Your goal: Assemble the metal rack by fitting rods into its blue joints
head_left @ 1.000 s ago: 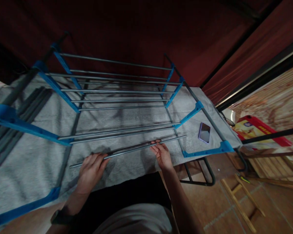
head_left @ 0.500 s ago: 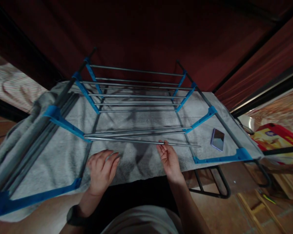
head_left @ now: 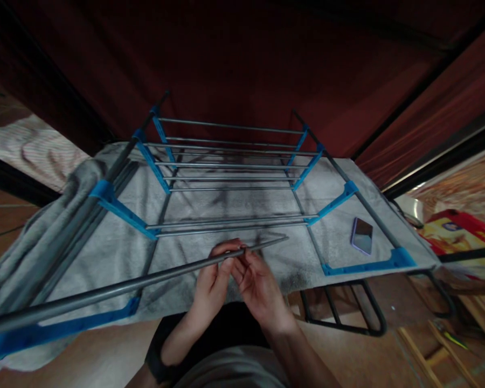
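Observation:
A thin grey metal rod (head_left: 157, 277) slants across the near side, its left end close to the camera and its tip over the blanket. Near that tip both hands grip it side by side: my left hand (head_left: 213, 277) with fingers and thumb around it, my right hand (head_left: 261, 288) pinching it with the fingertips. Beyond them stands a rack frame of grey tubes with blue plastic brackets (head_left: 125, 213). Several crossbars (head_left: 234, 167) span its far brackets, and more bars lie between the middle pair. The nearest right bracket (head_left: 367, 265) carries no bar.
The frame rests on a grey blanket (head_left: 226, 202) over a bed. A phone (head_left: 362, 236) lies inside the right side. More grey tubes (head_left: 89, 221) lie along the left. Dark metal bars (head_left: 343, 323), a wooden frame (head_left: 432, 355) and a red-yellow package (head_left: 461, 231) are at the right.
The rod has come away from the middle left bracket and swung toward me, its left end now near the camera. My left hand has moved right and closed on it beside my right hand.

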Motion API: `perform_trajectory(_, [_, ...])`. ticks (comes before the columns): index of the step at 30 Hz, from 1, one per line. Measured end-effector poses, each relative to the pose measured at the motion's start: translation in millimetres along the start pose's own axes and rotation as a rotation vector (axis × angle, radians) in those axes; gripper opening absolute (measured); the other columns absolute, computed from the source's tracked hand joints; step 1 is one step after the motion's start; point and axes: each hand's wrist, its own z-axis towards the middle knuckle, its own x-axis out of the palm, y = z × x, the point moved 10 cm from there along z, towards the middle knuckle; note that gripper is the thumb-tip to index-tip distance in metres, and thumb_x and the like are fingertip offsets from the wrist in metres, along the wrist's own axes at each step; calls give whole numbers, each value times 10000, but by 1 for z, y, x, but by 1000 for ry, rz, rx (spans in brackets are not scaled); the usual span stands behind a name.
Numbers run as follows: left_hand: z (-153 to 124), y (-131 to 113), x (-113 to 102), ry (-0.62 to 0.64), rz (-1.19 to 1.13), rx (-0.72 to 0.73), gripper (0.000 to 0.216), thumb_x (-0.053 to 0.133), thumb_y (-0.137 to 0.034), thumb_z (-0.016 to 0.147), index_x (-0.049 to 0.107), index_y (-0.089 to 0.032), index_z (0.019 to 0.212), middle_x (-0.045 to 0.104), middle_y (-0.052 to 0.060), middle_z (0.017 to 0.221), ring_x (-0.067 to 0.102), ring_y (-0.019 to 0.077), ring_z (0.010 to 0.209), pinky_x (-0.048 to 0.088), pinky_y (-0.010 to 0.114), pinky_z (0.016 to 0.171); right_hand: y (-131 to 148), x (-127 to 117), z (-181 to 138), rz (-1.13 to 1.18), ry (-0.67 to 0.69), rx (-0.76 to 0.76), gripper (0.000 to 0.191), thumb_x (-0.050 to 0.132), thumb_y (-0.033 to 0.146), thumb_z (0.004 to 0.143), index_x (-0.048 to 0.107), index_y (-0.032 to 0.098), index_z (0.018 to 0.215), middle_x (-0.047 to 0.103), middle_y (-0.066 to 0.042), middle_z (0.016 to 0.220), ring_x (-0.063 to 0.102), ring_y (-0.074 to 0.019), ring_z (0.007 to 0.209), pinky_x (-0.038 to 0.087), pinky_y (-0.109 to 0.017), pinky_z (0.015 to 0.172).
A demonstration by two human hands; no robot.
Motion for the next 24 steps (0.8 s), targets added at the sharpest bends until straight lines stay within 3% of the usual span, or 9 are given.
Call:
perform_trajectory(3, [14, -22, -7, -43, -95, 60, 216, 514, -314, 1098, 711, -252, 1160, 807, 69, 1128, 781, 232, 1091, 632, 379, 928, -11, 21, -8, -72, 134, 143, 244, 847, 414, 860, 773, 225, 995, 819, -40, 1003, 759, -170, 902, 636, -302, 857])
perform_trajectory(7, [32, -61, -51, -221, -77, 279, 209, 527, -303, 1092, 663, -258, 1244, 729, -20, 816, 741, 183, 772, 596, 335, 770, -16, 26, -18, -177, 245, 277, 269, 858, 402, 832, 761, 194, 973, 804, -42, 898, 737, -144, 768, 613, -267, 744])
perform_trajectory(9, [38, -75, -68, -258, 50, 322, 268, 530, -333, 1092, 643, -257, 1323, 682, -39, 748, 676, 168, 666, 558, 320, 703, -11, 18, -17, -203, 228, 250, 239, 859, 368, 822, 752, 195, 948, 796, -30, 873, 724, -132, 745, 600, -253, 727])
perform_trajectory(12, [44, -82, -74, -231, 394, 306, 284, 536, -393, 1086, 672, -251, 1290, 725, 1, 855, 695, 197, 756, 559, 343, 757, 2, 4, -12, -230, 152, 148, 187, 839, 333, 830, 745, 201, 924, 784, -21, 873, 707, -125, 763, 588, -244, 737])
perform_trajectory(16, [47, -53, -44, -3, 639, 232, 324, 472, -441, 1097, 691, -257, 1250, 779, 54, 1089, 740, 253, 992, 589, 373, 900, 24, -18, -4, -239, 7, -24, 155, 820, 310, 838, 746, 219, 941, 776, -22, 882, 705, -145, 787, 583, -264, 743])
perform_trajectory(21, [35, -7, 8, 217, 734, 288, 359, 441, -444, 1115, 715, -241, 1230, 803, 81, 1060, 756, 256, 959, 598, 371, 863, 66, -54, 4, -248, -209, -267, 216, 856, 285, 791, 748, 233, 971, 796, -23, 959, 718, -150, 834, 583, -283, 786])
perform_trajectory(24, [24, 20, 29, 311, 835, 257, 317, 472, -380, 1111, 722, -243, 1250, 805, 88, 1069, 755, 254, 930, 586, 373, 847, 88, -76, 8, -243, -297, -364, 270, 861, 292, 775, 744, 242, 1013, 797, -27, 1028, 733, -159, 922, 595, -292, 835])
